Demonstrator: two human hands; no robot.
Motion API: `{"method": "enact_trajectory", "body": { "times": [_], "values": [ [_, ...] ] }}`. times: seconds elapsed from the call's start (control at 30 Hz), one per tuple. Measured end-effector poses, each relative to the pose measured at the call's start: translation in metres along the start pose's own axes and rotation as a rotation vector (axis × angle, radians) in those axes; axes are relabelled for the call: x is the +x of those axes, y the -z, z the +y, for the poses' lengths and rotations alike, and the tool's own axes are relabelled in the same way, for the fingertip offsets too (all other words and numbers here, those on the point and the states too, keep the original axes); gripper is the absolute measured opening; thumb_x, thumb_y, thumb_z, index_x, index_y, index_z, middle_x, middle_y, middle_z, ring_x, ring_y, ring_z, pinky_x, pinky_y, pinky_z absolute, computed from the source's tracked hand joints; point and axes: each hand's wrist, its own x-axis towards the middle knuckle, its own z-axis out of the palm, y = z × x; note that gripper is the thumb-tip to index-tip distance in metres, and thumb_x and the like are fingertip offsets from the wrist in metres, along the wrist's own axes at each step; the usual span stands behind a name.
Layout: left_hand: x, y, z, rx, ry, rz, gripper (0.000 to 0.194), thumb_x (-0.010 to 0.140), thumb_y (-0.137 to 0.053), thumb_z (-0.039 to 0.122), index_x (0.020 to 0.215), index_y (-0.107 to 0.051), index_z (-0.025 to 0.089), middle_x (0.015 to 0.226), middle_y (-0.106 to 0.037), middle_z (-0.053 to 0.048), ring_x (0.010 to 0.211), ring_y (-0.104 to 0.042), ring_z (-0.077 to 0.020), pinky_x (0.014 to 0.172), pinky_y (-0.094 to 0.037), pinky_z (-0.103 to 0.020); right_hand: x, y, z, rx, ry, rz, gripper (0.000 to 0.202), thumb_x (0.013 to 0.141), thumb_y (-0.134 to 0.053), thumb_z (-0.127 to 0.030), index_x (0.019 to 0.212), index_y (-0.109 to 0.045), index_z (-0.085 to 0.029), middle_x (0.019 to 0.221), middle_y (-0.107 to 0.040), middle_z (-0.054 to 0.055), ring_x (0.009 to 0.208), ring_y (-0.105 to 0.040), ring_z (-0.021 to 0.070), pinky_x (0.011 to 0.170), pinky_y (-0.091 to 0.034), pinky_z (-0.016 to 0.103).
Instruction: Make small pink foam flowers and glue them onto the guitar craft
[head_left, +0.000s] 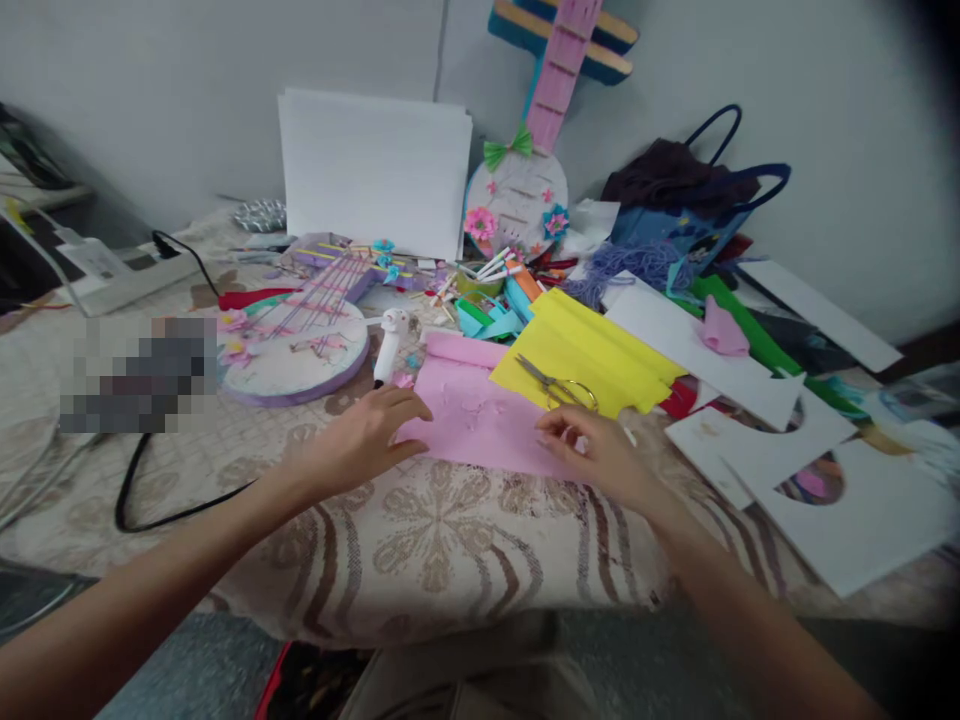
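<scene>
A sheet of pink crepe paper lies on the table in front of me, its far edge rolled up and small pink scraps on it. My left hand is at the sheet's left edge, thumb and fingers apart, holding nothing that I can see. Over the right part of the sheet is my right hand, fingers loosely bent with gaps between them. Scissors with gold-coloured handles rest on yellow paper, just beyond my right hand. A white glue gun stands beyond my left hand.
A round stringed model instrument lies at the left; another leans on the wall. White board pieces with cut-outs lie right. Purple yarn and a blue bag sit behind. A black cable crosses the left side.
</scene>
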Motion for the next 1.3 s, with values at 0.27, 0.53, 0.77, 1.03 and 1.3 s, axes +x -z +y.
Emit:
{"method": "enact_trajectory", "body": {
  "times": [0.27,0.53,0.77,1.03,1.3],
  "values": [
    [-0.008,-0.01,0.007,0.152,-0.133,-0.047,0.015,0.081,-0.048,0.011,0.093,-0.056,0.015,0.098,-0.057,-0.008,0.094,-0.052,-0.0192,0.084,-0.041,-0.035,-0.018,-0.007,-0.011,-0.301,0.23,-0.156,0.021,0.08,-0.059,-0.029,0.1,-0.056,-0.022,0.101,-0.058,0.007,0.098,-0.052,0.0228,0.087,-0.043,0.041],
    [0.0,-0.008,0.008,0.263,-0.139,0.025,0.019,0.09,-0.038,0.018,0.081,-0.055,0.014,0.081,-0.058,-0.005,0.078,-0.051,-0.0156,0.072,-0.038,-0.03,0.013,0.01,0.031,-0.522,0.023,0.157,0.01,0.081,-0.052,-0.024,0.091,-0.052,-0.02,0.094,-0.058,0.008,0.091,-0.054,0.0247,0.075,-0.043,0.037],
    [0.02,0.003,0.003,0.202,-0.08,0.164,0.014,0.088,-0.041,0.018,0.082,-0.053,0.015,0.081,-0.059,-0.005,0.08,-0.053,-0.0165,0.073,-0.04,-0.031,0.04,0.025,0.06,-0.554,-0.149,-0.003,0.03,0.07,-0.063,-0.031,0.093,-0.048,-0.02,0.083,-0.06,0.006,0.071,-0.057,0.0214,0.056,-0.039,0.028],
    [0.019,0.008,0.008,0.15,-0.124,0.18,0.014,0.088,-0.042,0.018,0.082,-0.054,0.015,0.081,-0.059,-0.005,0.08,-0.054,-0.0163,0.073,-0.042,-0.031,0.021,0.067,0.077,-0.381,-0.17,0.257,0.04,0.066,-0.063,-0.026,0.101,-0.045,-0.02,0.082,-0.058,0.004,0.07,-0.057,0.0189,0.06,-0.044,0.029],
    [-0.02,-0.011,0.001,0.228,-0.193,0.012,0.016,0.09,-0.04,0.018,0.091,-0.057,0.016,0.094,-0.06,-0.006,0.089,-0.053,-0.0181,0.08,-0.039,-0.034,-0.019,0.057,0.085,-0.324,-0.233,0.21,0.039,0.068,-0.061,-0.025,0.104,-0.047,-0.018,0.084,-0.057,0.005,0.071,-0.057,0.0196,0.062,-0.047,0.032]
  ]
}}
